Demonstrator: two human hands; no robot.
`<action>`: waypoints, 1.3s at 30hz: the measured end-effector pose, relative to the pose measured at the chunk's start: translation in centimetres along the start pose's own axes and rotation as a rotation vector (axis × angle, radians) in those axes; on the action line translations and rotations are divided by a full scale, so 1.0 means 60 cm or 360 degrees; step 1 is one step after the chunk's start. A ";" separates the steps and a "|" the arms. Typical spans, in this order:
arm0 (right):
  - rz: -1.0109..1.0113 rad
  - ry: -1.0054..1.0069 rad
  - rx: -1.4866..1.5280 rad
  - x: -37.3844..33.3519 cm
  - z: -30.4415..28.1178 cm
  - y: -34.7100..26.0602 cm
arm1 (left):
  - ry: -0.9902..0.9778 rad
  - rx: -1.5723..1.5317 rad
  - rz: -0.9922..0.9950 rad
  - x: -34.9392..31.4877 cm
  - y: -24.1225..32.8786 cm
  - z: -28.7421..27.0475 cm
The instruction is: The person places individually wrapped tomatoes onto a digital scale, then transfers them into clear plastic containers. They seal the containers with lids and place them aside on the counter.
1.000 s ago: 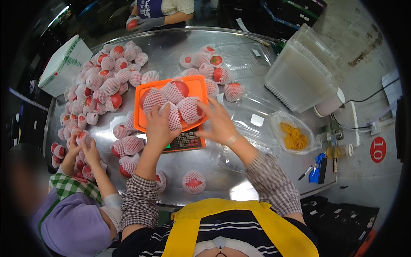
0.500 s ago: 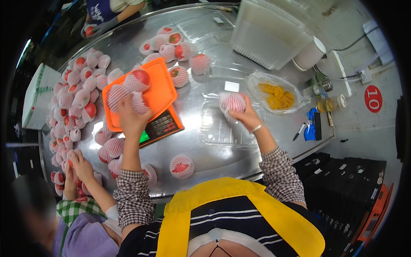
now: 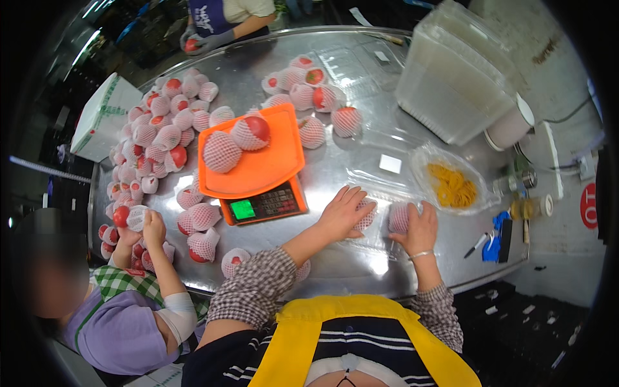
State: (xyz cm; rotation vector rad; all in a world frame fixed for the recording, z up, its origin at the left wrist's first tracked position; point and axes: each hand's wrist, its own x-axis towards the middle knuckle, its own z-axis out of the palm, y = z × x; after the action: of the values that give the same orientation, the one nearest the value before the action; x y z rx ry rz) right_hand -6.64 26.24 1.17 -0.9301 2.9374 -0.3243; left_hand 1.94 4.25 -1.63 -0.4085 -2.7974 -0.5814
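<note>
My left hand (image 3: 340, 214) reaches across to the right and curls over a tomato in a pink-white foam net (image 3: 365, 215). Close beside it, my right hand (image 3: 419, 229) grips another foam-netted tomato (image 3: 399, 218). Both tomatoes are low over a clear plastic container (image 3: 377, 248), whose outline is hard to make out against the shiny table. To the left, an orange weighing tray (image 3: 267, 158) bears two foam-netted tomatoes (image 3: 222, 152), one of them showing its red skin. Under it is a digital scale (image 3: 264, 203) with a lit green display.
A heap of foam-netted tomatoes (image 3: 169, 137) covers the metal table's left side; a smaller group (image 3: 302, 97) lies farther back. Rubber bands (image 3: 451, 185) and stacked clear containers (image 3: 451, 77) are at right. A co-worker's hands (image 3: 147, 229) handle a tomato at left; another gloved person stands across.
My left hand has left the orange tray with a tomato and moved right. My right hand has lowered its tomato toward the clear container. The whole view has shifted.
</note>
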 end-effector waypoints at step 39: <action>-0.0805 0.0236 0.0191 -0.026 0.030 0.006 | 0.0117 -0.3282 -0.1452 -0.079 0.020 0.015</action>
State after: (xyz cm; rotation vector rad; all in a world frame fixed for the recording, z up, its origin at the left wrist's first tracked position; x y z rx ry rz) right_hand -5.38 27.07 -0.70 -1.6858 2.7192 -0.6011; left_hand 6.55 4.66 -3.44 0.6470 -0.9930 -3.1380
